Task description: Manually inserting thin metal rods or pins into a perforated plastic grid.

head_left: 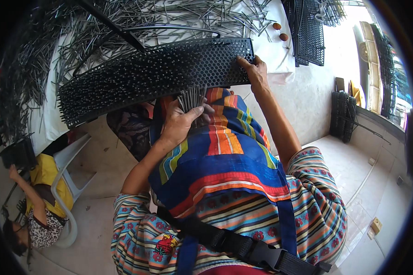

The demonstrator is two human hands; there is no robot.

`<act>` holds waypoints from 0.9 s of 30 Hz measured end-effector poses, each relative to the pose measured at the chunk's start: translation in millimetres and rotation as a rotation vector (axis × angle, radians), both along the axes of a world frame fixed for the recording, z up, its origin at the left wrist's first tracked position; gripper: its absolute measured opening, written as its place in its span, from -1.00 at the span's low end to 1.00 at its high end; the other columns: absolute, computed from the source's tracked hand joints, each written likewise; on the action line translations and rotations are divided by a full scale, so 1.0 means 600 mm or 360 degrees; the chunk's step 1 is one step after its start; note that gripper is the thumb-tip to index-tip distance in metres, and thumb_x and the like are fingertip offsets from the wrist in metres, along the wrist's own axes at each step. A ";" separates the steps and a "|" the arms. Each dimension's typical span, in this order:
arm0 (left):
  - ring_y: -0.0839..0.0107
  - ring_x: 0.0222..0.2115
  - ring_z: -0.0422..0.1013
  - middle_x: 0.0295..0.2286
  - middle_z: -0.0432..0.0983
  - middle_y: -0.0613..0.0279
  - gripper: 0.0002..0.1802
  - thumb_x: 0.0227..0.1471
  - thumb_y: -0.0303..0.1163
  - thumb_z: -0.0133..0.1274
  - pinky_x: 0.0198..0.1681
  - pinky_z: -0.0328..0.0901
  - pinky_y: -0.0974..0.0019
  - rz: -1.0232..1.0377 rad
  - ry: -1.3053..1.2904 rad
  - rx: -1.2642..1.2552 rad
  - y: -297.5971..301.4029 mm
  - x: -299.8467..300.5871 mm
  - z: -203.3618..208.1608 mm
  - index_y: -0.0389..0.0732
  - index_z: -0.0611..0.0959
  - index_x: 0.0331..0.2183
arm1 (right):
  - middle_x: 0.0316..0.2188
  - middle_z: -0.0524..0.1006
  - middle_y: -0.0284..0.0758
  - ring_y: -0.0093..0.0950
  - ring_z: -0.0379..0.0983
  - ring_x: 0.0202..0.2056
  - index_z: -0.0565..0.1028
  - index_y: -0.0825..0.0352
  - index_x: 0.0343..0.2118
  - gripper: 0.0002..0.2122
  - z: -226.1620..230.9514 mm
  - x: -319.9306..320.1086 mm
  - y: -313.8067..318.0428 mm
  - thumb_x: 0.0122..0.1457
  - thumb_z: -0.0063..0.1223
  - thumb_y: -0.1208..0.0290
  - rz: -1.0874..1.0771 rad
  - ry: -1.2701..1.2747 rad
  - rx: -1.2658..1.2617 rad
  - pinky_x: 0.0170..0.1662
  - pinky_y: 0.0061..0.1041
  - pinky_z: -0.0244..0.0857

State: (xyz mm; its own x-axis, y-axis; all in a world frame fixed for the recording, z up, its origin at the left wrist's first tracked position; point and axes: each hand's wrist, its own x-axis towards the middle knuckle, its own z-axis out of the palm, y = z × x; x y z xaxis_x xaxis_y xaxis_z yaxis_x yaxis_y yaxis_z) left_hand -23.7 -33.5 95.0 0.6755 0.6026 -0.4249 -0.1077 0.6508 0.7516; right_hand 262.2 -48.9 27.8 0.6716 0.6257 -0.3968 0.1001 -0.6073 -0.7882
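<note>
A long black perforated panel (pixel 218 64) lies slantwise across the table edge above my lap. Thin rods pack most of its holes; toward the right end the holes are bare. My right hand (pixel 256 73) grips that right end, thumb on the top face and fingers at the edge. Just below the panel's near edge, my left hand (pixel 181 121) is closed round a bundle of thin grey rods (pixel 192 96), their ends pointing up. A thin curved black bar (pixel 174 29) runs behind the panel, and a straight black bar (pixel 110 23) meets its far side.
Loose rods (pixel 188 18) heap over the white-covered table (pixel 280 59). Two small brown round objects (pixel 280 32) lie at its right. Black perforated panels (pixel 309 36) hang or stand beyond; more lean by the wall (pixel 342 114). At left a person (pixel 41 211) sits on a white plastic chair (pixel 69 183).
</note>
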 end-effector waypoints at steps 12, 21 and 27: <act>0.34 -0.48 0.54 -0.40 0.59 0.13 -0.73 -0.06 -0.62 0.06 -0.41 0.47 0.30 0.0329 0.0140 -0.0433 -0.008 0.169 0.016 -0.29 0.58 -0.22 | -0.51 0.55 -0.28 -0.52 0.47 -0.41 0.58 0.46 -0.32 -0.69 0.103 -0.018 -0.050 -0.05 0.28 0.31 0.0551 0.0407 0.0489 -0.28 -0.53 0.34; 0.33 -0.47 0.55 -0.39 0.58 0.12 -0.75 -0.05 -0.66 0.06 -0.45 0.49 0.29 0.0229 0.0127 -0.0489 -0.010 0.222 0.018 -0.31 0.57 -0.24 | -0.66 0.43 -0.53 -0.78 0.23 -0.64 0.54 0.31 -0.47 -0.97 0.100 0.021 -0.043 0.05 0.18 0.52 0.0549 0.1029 0.0415 -0.59 -0.74 0.04; 0.31 -0.41 0.54 -0.41 0.58 0.10 -0.82 -0.03 -0.64 0.05 -0.43 0.48 0.22 0.0609 0.0233 -0.0408 0.012 0.223 0.003 -0.32 0.60 -0.29 | -0.62 0.45 -0.50 -0.74 0.27 -0.62 0.56 0.40 -0.40 -0.94 0.115 0.038 -0.011 0.11 0.13 0.53 0.0328 0.0632 0.0727 -0.55 -0.74 0.14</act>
State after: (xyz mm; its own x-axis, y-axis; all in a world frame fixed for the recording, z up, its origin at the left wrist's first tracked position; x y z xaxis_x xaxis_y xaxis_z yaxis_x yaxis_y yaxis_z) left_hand 109.9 -26.4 96.8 0.3476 0.6595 -0.6664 -0.2806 0.7514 0.5972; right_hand 284.9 -55.6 97.0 0.3763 0.8912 -0.2533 -0.1737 -0.2007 -0.9641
